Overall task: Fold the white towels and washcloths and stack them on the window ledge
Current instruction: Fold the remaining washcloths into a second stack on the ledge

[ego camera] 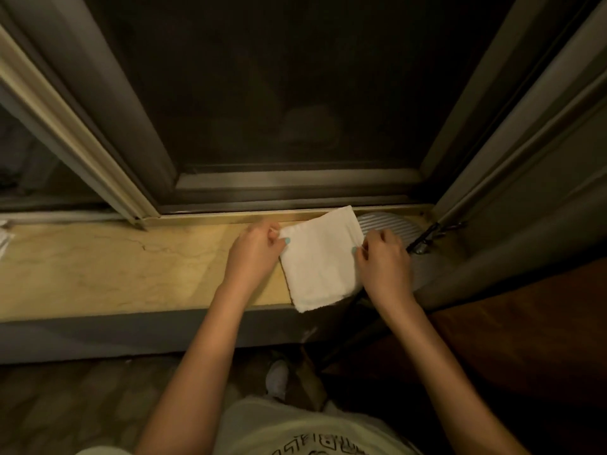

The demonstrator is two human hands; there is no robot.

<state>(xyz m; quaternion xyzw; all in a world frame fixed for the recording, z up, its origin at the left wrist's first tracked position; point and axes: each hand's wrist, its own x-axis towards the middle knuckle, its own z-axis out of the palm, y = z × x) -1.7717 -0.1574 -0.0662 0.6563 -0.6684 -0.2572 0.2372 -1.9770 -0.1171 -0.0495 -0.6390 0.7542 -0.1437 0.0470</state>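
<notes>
A small white washcloth [320,261], folded into a rough square, lies on the right part of the yellowish stone window ledge [131,267]. Its near corner hangs slightly over the ledge's front edge. My left hand [254,254] pinches the cloth's left edge between thumb and fingers. My right hand [382,261] pinches the right edge the same way. Both hands sit level with each other on either side of the cloth.
A ribbed grey round object [391,224] lies behind my right hand by the window frame, next to a dark metal latch [427,238]. More white fabric [5,238] shows at the ledge's far left. Dark window glass [279,93] rises behind. A brown cushion [525,323] is at right.
</notes>
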